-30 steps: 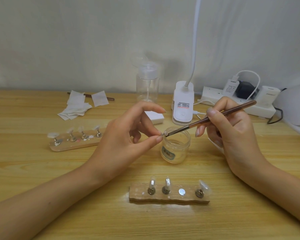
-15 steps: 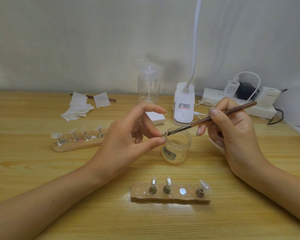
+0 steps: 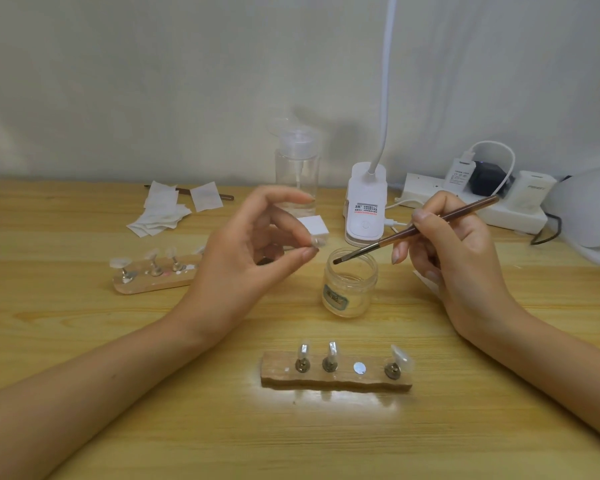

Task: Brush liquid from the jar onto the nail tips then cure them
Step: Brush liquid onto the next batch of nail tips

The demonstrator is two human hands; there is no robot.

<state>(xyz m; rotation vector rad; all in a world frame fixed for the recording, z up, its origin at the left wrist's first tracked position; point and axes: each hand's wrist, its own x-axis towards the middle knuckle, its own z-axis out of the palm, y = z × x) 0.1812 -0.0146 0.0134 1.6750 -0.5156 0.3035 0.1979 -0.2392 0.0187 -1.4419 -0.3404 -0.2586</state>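
Note:
My left hand (image 3: 248, 258) pinches a small clear nail tip (image 3: 316, 241) between thumb and finger, left of the open glass jar (image 3: 350, 284). My right hand (image 3: 454, 258) holds a thin brown brush (image 3: 416, 229), its bristles over the jar's mouth. Nearer me lies a wooden holder block (image 3: 336, 375) with three nail tips on metal posts and one bare round magnet (image 3: 360, 367). A second wooden holder (image 3: 153, 271) with several nail tips lies at the left, partly hidden by my left hand.
A clear pump bottle (image 3: 297, 168) and a white clip lamp (image 3: 365, 209) stand behind the jar. White wipes (image 3: 163, 211) lie at the back left. A power strip (image 3: 478, 202) with plugs and a white dome-shaped device (image 3: 589, 213) are at the right.
The brush tip has left the nail tip and moved right and down to the jar's mouth. My left hand still pinches the nail tip, drawn slightly left of the jar.

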